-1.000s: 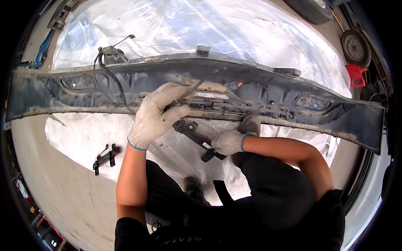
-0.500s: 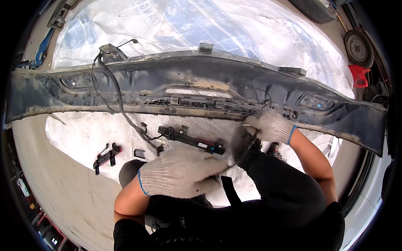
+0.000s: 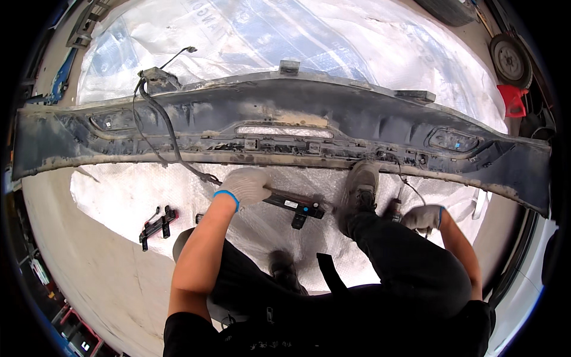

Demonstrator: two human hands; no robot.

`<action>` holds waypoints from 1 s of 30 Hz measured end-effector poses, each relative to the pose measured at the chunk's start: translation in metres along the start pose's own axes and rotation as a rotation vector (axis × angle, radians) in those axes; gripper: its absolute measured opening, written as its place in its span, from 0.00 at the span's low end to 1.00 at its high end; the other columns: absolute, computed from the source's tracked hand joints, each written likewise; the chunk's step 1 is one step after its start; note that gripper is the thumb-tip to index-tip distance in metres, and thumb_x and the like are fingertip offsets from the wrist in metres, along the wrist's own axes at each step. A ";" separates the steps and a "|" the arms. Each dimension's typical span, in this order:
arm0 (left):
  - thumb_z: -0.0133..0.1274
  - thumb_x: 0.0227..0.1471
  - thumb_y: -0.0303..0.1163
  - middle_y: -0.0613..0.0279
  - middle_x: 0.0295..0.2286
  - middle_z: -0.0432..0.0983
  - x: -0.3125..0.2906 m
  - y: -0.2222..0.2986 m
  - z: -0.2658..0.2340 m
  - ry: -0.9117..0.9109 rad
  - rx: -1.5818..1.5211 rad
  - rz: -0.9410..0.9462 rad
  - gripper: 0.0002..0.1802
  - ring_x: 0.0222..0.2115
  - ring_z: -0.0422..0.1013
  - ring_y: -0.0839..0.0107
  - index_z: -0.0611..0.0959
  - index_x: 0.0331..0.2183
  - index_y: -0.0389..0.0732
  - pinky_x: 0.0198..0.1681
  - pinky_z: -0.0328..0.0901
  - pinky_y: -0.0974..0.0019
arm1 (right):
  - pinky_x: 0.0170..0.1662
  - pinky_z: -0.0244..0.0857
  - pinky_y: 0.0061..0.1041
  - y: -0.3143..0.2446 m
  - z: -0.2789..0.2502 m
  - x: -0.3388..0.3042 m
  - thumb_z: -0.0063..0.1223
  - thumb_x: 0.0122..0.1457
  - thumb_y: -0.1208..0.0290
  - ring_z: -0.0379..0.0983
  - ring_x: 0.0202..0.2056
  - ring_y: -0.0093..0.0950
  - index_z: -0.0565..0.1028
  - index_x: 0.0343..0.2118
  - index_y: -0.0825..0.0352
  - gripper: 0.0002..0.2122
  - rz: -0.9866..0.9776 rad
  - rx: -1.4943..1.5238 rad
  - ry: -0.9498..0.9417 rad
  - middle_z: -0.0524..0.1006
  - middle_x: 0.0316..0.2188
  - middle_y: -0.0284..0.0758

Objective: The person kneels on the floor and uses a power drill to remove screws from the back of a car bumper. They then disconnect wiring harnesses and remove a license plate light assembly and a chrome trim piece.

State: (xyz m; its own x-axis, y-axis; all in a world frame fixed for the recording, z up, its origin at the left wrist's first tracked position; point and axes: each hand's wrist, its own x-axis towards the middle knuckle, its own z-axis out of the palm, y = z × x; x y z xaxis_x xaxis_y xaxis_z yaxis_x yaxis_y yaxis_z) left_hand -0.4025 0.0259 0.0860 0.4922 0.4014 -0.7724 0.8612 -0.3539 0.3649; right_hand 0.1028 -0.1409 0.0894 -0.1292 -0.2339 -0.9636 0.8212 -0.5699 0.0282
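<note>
A long, dirty dark grey car bumper point(image 3: 285, 119) lies across white plastic sheeting point(image 3: 137, 190), inner side up. My left hand point(image 3: 245, 185), in a white glove with a blue cuff, is closed on the left end of a black elongated bracket point(image 3: 297, 207) lying just in front of the bumper. My right hand point(image 3: 423, 217), gloved the same, rests low on the sheeting at the right with its fingers curled. It sits beside a small dark cylindrical tool point(image 3: 392, 209); whether it holds anything is hidden. My shoe point(image 3: 360, 187) presses against the bumper's lower edge.
A black cable point(image 3: 169, 137) hangs from the bumper's left part down to the sheeting. A small black clip part point(image 3: 157, 225) lies at the sheet's left edge. A wheel point(image 3: 510, 59) and a red object point(image 3: 513, 100) stand at the far right. Bare concrete lies on the left.
My left hand went from near my lap out to the black bracket. My right hand dropped from the bumper's lower edge to the sheeting at the right.
</note>
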 end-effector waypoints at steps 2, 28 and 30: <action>0.58 0.46 0.41 0.50 0.34 0.82 0.001 0.008 -0.004 0.071 0.000 -0.039 0.17 0.39 0.77 0.52 0.87 0.37 0.44 0.47 0.71 0.52 | 0.18 0.61 0.26 0.032 0.022 0.013 0.53 0.62 0.51 0.67 0.17 0.21 0.80 0.35 0.62 0.17 0.058 0.078 -0.010 0.77 0.21 0.31; 0.58 0.47 0.37 0.41 0.38 0.80 -0.032 -0.059 -0.043 0.483 -0.157 -0.284 0.19 0.41 0.75 0.43 0.84 0.41 0.37 0.46 0.68 0.48 | 0.42 0.72 0.46 -0.231 0.034 0.020 0.46 0.63 0.62 0.78 0.35 0.48 0.74 0.46 0.68 0.15 -0.975 -0.643 0.695 0.79 0.30 0.49; 0.58 0.48 0.38 0.41 0.38 0.80 -0.029 -0.065 -0.038 0.511 -0.143 -0.263 0.19 0.42 0.75 0.43 0.84 0.42 0.37 0.47 0.68 0.49 | 0.44 0.71 0.47 -0.259 0.041 0.036 0.47 0.63 0.61 0.78 0.36 0.49 0.72 0.47 0.70 0.17 -0.912 -0.716 0.726 0.79 0.30 0.50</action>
State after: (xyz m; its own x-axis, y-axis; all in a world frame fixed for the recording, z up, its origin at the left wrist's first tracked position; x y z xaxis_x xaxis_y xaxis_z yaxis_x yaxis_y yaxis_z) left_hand -0.4676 0.0693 0.1045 0.2277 0.8288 -0.5111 0.9538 -0.0842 0.2884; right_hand -0.1376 -0.0340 0.0583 -0.6383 0.5905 -0.4938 0.7367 0.2825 -0.6144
